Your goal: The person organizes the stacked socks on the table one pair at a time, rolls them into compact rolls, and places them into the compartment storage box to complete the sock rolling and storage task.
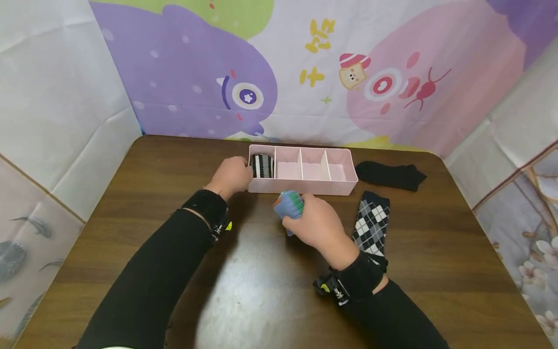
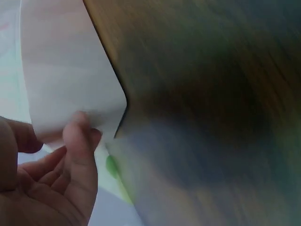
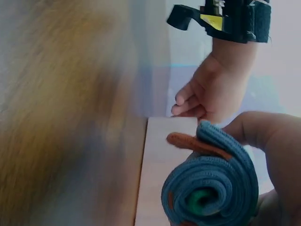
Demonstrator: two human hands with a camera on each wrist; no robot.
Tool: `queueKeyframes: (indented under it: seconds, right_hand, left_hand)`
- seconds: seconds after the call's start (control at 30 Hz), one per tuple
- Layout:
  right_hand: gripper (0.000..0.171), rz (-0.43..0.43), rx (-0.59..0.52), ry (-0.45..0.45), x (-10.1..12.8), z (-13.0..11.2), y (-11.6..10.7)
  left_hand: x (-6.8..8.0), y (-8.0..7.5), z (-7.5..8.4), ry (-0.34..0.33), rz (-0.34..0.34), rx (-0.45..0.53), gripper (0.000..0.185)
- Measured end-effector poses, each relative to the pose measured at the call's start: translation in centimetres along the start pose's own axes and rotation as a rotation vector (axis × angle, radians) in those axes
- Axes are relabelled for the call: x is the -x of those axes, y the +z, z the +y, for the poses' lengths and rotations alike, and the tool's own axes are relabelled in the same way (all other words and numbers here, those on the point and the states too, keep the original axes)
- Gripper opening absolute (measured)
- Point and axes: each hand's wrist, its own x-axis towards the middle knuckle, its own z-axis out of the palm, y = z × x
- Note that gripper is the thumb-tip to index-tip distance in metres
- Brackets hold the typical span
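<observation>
My right hand (image 1: 320,223) grips a rolled-up blue sock (image 1: 289,205) with green and orange patches, held in front of the box. In the right wrist view the spiral end of the blue roll faces the camera. At the left end of a pink divided box (image 1: 301,187), my left hand (image 1: 233,175) holds the end wall, its thumb and fingers at the corner in the left wrist view. A rolled black-and-white striped sock (image 1: 263,166) sits in the leftmost compartment. The other compartments hold nothing.
A black sock (image 1: 390,175) lies flat to the right of the box. Nearer, an argyle sock (image 1: 372,225) in black, grey and white lies partly behind my right wrist. The brown table (image 1: 144,194) meets a cartoon-printed cloth (image 1: 183,72) at the back.
</observation>
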Motion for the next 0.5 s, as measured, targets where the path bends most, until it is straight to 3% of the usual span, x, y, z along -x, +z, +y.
queueKeyframes:
  seconds: [0.23, 0.5]
  right_hand:
    - [0.043, 0.028, -0.023, 0.023, -0.8, 0.0, -1.0]
    - [0.056, 0.028, -0.021, 0.031, -3.5, -1.3, -4.3]
  left_hand:
    - [-0.8, 1.0, 0.0, 0.009, 0.051, -0.066, 0.028]
    - [-0.7, 1.4, 0.6, 0.052, 0.054, -0.144, 0.033]
